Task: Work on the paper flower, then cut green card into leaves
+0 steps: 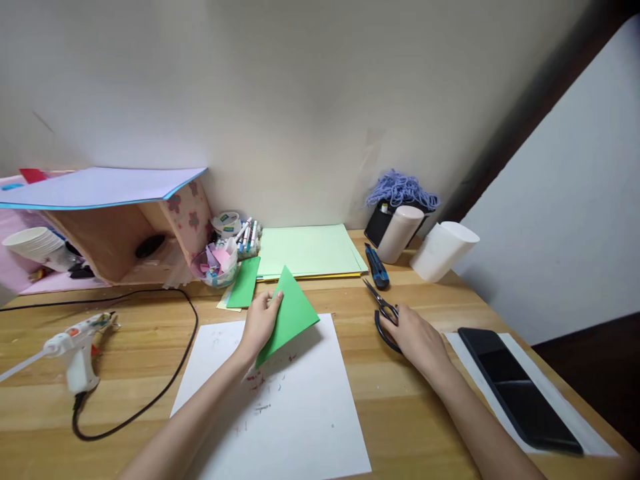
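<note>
My left hand grips a folded green paper triangle and holds it just above a white sheet lying on the wooden desk. My right hand rests on the desk to the right, its fingers curled round the handles of black scissors whose blades point away toward the wall.
A white glue gun with a black cord lies at the left. A green strip, light green sheets, a cup of scraps, markers, a blue utility knife, two white cups and a black phone surround the work area.
</note>
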`<move>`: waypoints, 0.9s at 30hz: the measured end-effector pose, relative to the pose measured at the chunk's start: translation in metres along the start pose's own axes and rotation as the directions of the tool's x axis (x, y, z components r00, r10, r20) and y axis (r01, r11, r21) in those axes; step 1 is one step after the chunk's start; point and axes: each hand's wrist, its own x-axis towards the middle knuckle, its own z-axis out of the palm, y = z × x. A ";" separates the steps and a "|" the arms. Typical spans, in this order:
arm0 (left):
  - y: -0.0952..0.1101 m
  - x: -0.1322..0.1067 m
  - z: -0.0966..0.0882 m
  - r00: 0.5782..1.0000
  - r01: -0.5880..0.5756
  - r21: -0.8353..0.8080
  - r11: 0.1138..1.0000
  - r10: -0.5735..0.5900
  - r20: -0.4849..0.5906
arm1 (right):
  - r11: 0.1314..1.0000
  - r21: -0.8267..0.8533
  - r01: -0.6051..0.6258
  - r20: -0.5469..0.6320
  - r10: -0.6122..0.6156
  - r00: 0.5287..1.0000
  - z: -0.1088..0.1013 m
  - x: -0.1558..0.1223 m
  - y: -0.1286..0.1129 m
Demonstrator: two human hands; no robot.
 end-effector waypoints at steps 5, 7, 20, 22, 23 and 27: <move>0.001 0.019 -0.012 0.997 0.079 -0.275 0.958 -0.082 0.000 | 0.997 -0.023 0.071 0.035 -0.070 0.997 0.013 0.013 0.022; 0.010 0.028 -0.009 0.989 0.145 -0.373 0.917 -0.140 0.039 | 0.997 0.010 0.082 0.035 -0.082 0.996 0.015 0.016 0.027; 0.061 0.047 0.112 0.913 0.168 -0.436 0.884 0.027 0.406 | 0.466 0.885 0.011 0.099 -0.212 0.972 -0.005 0.020 0.005; 0.059 0.047 0.126 0.888 0.049 -0.350 0.935 0.120 0.445 | 0.301 0.951 -0.066 0.147 -0.256 0.955 0.004 0.025 0.004; 0.058 0.050 0.128 0.880 -0.020 -0.298 0.954 0.159 0.449 | 0.251 0.964 -0.093 0.153 -0.234 0.960 0.008 0.029 0.006; 0.051 0.080 0.105 0.835 -0.530 0.362 0.767 0.399 0.378 | 0.128 0.980 -0.153 0.157 -0.019 0.987 0.014 0.043 0.025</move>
